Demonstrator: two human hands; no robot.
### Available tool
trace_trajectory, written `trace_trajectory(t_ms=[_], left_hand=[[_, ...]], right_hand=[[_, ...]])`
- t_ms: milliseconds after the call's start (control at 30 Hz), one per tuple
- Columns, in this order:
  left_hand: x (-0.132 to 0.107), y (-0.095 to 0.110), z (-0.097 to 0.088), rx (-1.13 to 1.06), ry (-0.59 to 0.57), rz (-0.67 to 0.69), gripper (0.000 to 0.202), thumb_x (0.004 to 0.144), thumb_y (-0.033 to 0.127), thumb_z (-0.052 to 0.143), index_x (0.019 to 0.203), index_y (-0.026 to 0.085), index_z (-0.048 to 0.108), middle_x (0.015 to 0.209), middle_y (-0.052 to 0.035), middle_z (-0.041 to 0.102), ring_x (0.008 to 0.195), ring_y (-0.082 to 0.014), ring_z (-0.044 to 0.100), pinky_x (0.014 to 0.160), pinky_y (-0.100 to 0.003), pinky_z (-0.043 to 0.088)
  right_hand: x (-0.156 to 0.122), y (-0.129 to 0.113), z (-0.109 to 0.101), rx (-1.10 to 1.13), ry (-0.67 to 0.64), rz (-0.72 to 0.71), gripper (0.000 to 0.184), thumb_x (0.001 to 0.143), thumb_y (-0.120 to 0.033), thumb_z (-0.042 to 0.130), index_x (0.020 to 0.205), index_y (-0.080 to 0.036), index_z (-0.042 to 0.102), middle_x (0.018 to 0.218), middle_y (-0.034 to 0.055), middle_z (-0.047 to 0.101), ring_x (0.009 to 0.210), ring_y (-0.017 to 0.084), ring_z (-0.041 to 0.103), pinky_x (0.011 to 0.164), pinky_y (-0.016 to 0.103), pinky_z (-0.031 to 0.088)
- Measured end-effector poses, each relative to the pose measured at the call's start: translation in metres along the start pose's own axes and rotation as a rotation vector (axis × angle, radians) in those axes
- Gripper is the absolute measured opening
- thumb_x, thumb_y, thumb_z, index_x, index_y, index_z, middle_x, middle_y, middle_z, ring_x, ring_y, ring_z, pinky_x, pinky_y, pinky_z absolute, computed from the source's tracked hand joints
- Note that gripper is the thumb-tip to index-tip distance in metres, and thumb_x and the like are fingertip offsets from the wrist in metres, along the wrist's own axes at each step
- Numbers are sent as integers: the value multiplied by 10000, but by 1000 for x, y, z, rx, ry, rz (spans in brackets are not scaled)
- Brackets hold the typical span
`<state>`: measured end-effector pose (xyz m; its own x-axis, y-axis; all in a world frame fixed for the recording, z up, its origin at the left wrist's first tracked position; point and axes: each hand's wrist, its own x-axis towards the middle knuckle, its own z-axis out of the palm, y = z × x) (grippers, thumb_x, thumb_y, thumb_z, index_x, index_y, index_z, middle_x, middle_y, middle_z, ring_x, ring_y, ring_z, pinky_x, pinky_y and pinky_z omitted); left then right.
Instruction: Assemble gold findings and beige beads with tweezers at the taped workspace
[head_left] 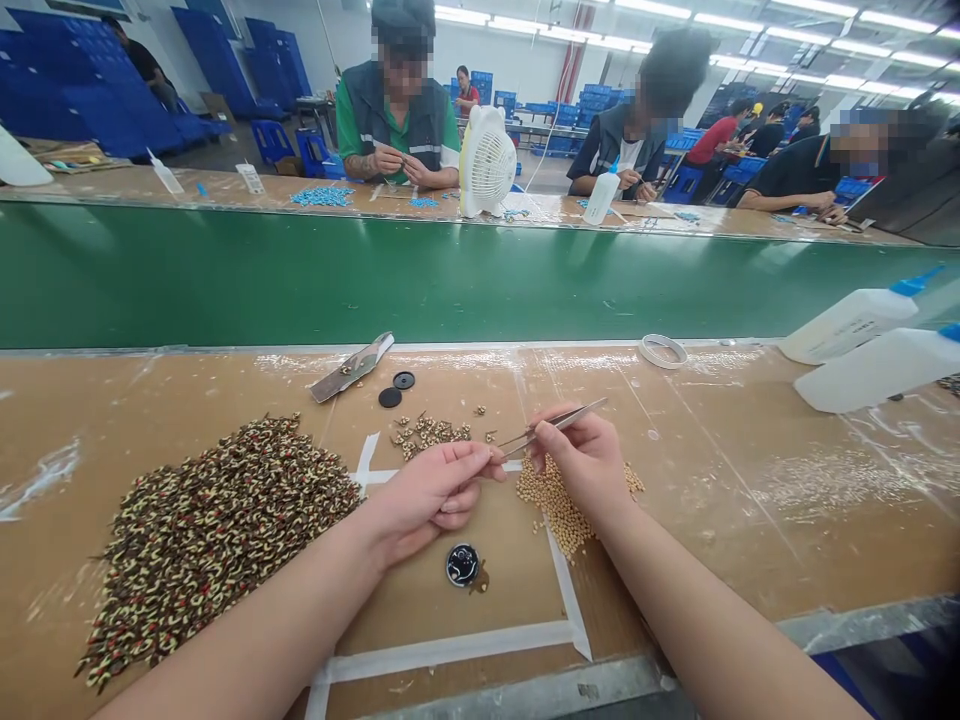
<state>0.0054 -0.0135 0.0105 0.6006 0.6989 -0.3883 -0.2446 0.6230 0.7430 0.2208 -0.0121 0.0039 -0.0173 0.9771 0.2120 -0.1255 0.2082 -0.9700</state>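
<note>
My right hand (581, 455) is closed around metal tweezers (566, 418), whose tips point left toward my other hand. Thumb and forefinger of my left hand (439, 490) are pinched together at those tips; whatever they hold is too small to make out. Below the hands stands a small round dish of dark, shiny liquid (462, 565), with a brown smear beside it. Tan beads (551, 500) lie heaped under my right hand. Beyond my left hand is a small cluster of gold-and-dark pieces (431, 434). A large pile of dark, cream and red pieces (225, 530) spreads to the left.
White tape (457, 645) frames the work area. Two black caps (397, 389) and a patterned strip (351, 368) lie farther back. Near the right are a tape ring (663, 351) and white bottles (855, 322). Past the green belt (450, 285), several people sit at another bench.
</note>
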Motion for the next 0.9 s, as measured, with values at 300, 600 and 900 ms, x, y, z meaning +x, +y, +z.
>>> trace_trajectory(t_ms=[300,600,900], left_hand=[[-3,2,1,3,-122,-44,268,996,415,667,943,155,631,843,16,548,470,5,239,425,-170,119],[-7,0,2,128,-188,-51,333,1028,463,599,879,167,569,759,41,483,483,-17,249,458,-203,146],[-4,0,5,177,-137,-38,343,1009,475,626,883,157,605,721,39,496,474,-22,250,445,-196,157]], right_hand=[[3,6,3,183,-21,138,310,938,-485,742,849,-204,646,579,-34,668,444,105,601,476,231,502],[4,9,11,316,-100,227,342,923,-519,747,828,-207,644,562,-36,683,415,91,608,433,199,496],[4,3,12,264,-117,200,378,905,-533,756,785,-201,622,553,-33,684,400,86,603,417,195,494]])
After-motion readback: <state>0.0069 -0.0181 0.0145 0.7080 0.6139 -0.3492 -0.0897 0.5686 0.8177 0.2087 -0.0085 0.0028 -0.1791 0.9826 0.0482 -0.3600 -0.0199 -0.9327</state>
